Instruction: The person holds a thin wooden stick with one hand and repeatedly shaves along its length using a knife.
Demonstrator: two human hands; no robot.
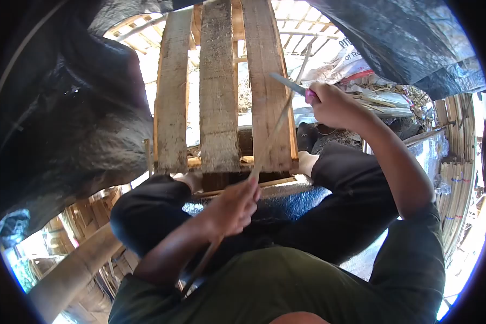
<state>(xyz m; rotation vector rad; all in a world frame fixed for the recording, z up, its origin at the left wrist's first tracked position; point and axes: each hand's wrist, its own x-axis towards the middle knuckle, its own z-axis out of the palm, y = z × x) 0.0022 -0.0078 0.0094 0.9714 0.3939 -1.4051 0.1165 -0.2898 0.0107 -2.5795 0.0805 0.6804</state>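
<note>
My left hand [229,209] is closed round a long thin bamboo strip [276,131], which slants from beside my left hip up across the right-hand board. My right hand [332,105] grips a knife [290,84] by its pink handle, with the blade pointing up and to the left. The blade lies over the right-hand board and close to the upper part of the strip; whether they touch I cannot tell. In front of me stands a slatted wooden bench [218,92] of three rough boards with gaps between them.
Dark plastic sheeting [92,119] hangs at the left, with more at the upper right. A thick bamboo pole [73,270] lies at the lower left. Bundles of split strips [454,189] stand at the right. Beyond the bench is a printed white sack [346,62]. My legs straddle the bench's near end.
</note>
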